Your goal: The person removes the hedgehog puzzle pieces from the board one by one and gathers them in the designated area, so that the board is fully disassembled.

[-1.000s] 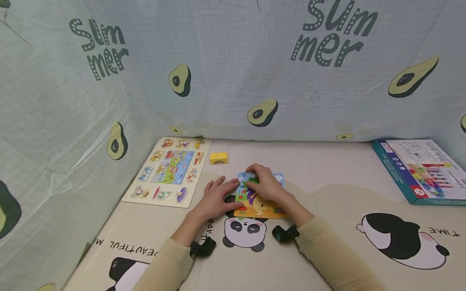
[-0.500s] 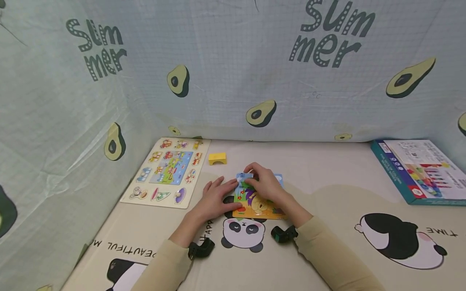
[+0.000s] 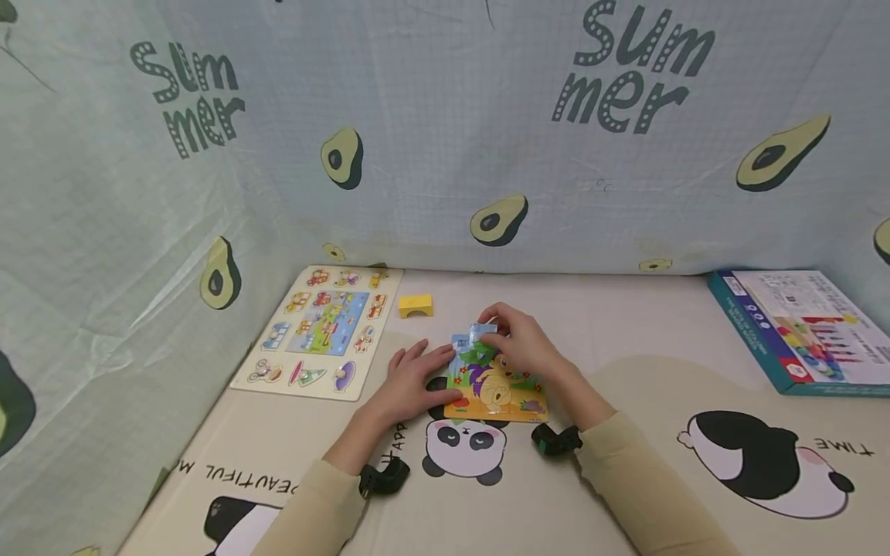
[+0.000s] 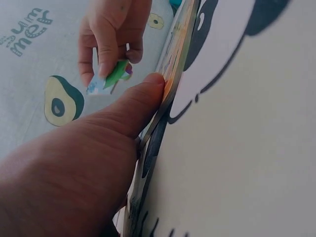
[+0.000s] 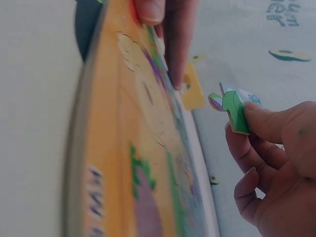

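A colourful jigsaw puzzle (image 3: 499, 401) with a yellow animal figure and an orange lower band lies on the cloth. My right hand (image 3: 524, 340) pinches a jigsaw piece (image 5: 236, 112) between thumb and fingers. Blue and green show on the piece, which is raised off the puzzle's face in both wrist views. My left hand (image 3: 413, 380) rests at the puzzle's left side with its fingers spread. Its thumb (image 4: 148, 94) touches the puzzle's edge, and the other fingertips lie near the upper left corner.
A wooden peg puzzle board (image 3: 385, 283) lies at the left. Behind the jigsaw stands a yellow arch block (image 3: 416, 304). A flat teal-edged box (image 3: 799, 324) is at the far right. Avocado-printed cloth (image 3: 417, 208) hangs behind the panda-printed table cover (image 3: 598, 479).
My right hand has moved a little right and away, lifting the jigsaw piece off the puzzle. More of the picture underneath now shows. The left hand keeps its place.
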Action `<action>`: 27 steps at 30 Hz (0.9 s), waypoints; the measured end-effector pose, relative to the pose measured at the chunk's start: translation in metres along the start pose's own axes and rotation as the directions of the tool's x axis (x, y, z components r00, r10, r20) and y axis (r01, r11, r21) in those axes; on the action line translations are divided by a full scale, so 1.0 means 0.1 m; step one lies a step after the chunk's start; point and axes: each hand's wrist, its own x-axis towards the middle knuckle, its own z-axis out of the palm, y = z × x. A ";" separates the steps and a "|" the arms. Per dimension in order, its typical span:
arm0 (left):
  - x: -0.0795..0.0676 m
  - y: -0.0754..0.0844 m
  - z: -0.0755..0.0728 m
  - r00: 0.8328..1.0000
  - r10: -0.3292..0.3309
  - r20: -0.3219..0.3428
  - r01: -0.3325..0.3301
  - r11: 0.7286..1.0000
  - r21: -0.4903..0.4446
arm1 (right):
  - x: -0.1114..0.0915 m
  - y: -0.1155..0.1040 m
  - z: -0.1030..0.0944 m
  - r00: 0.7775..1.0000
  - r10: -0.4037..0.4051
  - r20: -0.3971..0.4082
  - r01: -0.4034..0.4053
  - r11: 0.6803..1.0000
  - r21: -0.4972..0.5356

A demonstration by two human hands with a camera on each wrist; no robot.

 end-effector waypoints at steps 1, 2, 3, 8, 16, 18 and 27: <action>0.00 0.00 0.00 1.000 -0.003 0.001 0.003 1.000 0.000 | 0.00 0.00 -0.03 1.000 -0.002 -0.002 0.002 1.000 -0.001; 0.00 0.00 0.00 1.000 -0.005 0.002 0.005 1.000 -0.002 | 0.00 0.00 -0.06 1.000 -0.003 -0.003 0.003 1.000 0.002; 0.00 0.00 0.00 1.000 -0.009 0.004 0.009 1.000 -0.002 | -0.01 0.01 -0.09 1.000 -0.002 -0.003 0.002 1.000 0.005; 0.00 0.00 0.01 1.000 -0.024 0.016 0.024 1.000 -0.005 | -0.02 0.10 -0.28 1.000 -0.007 -0.009 0.007 1.000 -0.006; -0.01 -0.02 0.03 1.000 -0.011 0.007 0.011 1.000 -0.007 | -0.07 0.29 -0.59 1.000 0.025 -0.006 -0.025 0.998 -0.050; -0.01 -0.03 0.03 1.000 -0.007 0.006 0.007 1.000 -0.009 | -0.09 0.36 -0.66 1.000 0.030 -0.001 -0.030 0.997 -0.068; 0.00 -0.03 0.03 1.000 -0.003 0.013 0.003 1.000 0.011 | -0.16 0.64 -0.86 0.998 0.061 0.021 -0.058 0.993 -0.107</action>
